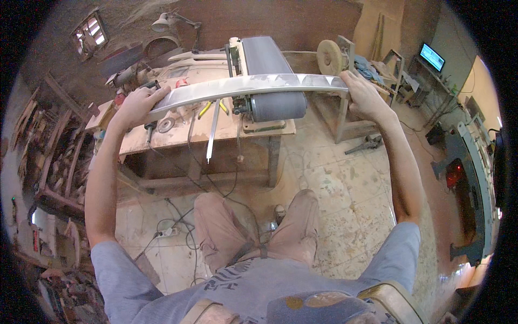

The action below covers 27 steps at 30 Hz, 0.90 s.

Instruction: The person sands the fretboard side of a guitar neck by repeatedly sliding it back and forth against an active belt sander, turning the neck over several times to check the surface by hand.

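Left hand (137, 103) and right hand (362, 93) each closed around one end of long metal blade (248, 85), held level across belt sander (272, 81) on workbench (162, 137).

Belt sander (272, 81) beneath blade (243, 86); floor (345, 178) open.

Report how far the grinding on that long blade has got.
Done: the blade is already shaped, curved and mostly bright. In hand: the left hand and right hand hold its two ends, its middle across the belt sander. Left: dark wedge-shaped patches show along the right half, apparently unground.
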{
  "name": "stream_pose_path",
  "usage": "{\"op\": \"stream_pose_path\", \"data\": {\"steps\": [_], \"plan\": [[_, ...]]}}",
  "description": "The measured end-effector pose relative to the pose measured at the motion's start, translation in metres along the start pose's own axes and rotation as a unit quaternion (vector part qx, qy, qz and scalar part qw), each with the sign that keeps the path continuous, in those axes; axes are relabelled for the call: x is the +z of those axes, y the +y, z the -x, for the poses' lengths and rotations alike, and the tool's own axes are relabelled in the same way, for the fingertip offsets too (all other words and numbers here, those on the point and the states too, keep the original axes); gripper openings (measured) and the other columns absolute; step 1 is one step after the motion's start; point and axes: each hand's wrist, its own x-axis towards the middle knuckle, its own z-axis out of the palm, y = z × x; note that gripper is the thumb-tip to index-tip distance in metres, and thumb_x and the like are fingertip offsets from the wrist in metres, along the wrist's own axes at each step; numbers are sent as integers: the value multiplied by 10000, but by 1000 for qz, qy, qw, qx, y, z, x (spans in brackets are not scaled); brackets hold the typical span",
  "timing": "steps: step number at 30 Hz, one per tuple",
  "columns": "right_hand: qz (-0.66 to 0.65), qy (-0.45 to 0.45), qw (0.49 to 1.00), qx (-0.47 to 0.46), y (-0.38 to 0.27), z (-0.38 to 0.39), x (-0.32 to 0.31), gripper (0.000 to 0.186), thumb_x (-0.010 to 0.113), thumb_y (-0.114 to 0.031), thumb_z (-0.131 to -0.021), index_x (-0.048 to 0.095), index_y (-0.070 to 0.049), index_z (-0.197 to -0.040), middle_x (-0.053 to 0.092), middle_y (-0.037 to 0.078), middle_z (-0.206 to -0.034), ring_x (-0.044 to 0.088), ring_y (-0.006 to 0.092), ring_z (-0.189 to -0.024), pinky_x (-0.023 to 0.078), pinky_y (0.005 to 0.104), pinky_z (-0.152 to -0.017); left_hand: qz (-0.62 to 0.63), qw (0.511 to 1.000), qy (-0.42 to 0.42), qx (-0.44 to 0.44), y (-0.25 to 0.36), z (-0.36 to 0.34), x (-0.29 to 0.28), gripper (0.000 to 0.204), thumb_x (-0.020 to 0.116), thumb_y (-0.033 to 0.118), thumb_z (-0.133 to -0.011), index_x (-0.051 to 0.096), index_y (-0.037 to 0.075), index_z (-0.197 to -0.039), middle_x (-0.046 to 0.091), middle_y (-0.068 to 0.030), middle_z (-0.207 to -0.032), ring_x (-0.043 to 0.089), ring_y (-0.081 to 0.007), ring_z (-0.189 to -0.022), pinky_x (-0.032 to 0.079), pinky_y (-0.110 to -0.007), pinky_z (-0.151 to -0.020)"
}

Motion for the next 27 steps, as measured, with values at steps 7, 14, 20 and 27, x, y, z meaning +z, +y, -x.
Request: {"op": "stream_pose_path", "data": {"steps": [7,14,20,27], "plan": [[-113,-223,967,50,-11,-16,-52,590,636,-37,-699,551,-82,-1282,693,186,-1148,633,376,-1154,489,461,-992,351,887,-234,-187,-6,-5,-10,456,531,470,-1035,688,43,-1010,653,-64,-683,669,-181,-608,517,-322,-476],[-131,-167,977,22,-3,-15,-29,585,637,-31,-701,536,-7,-1277,636,218,-1164,591,371,-1181,468,442,-999,346,906,-200,-137,-14,-11,-5,568,516,532,-1033,733,26,-892,697,-67,-718,659,-177,-619,496,-315,-565],[-32,42,998,28,-22,-6,-1,426,608,42,-816,441,-39,-1200,543,179,-1259,585,399,-1105,500,499,-915,-75,995,25,61,-20,-2,2,526,529,487,-1019,714,0,-1093,704,-136,-787,695,-314,-766,513,-454,-711],[95,309,946,21,-34,-18,34,330,524,-22,-902,445,-60,-1221,494,147,-1257,567,364,-938,515,463,-881,-106,944,302,84,-22,5,16,529,522,498,-1009,716,19,-895,695,-165,-793,678,-370,-763,501,-468,-695]]}}
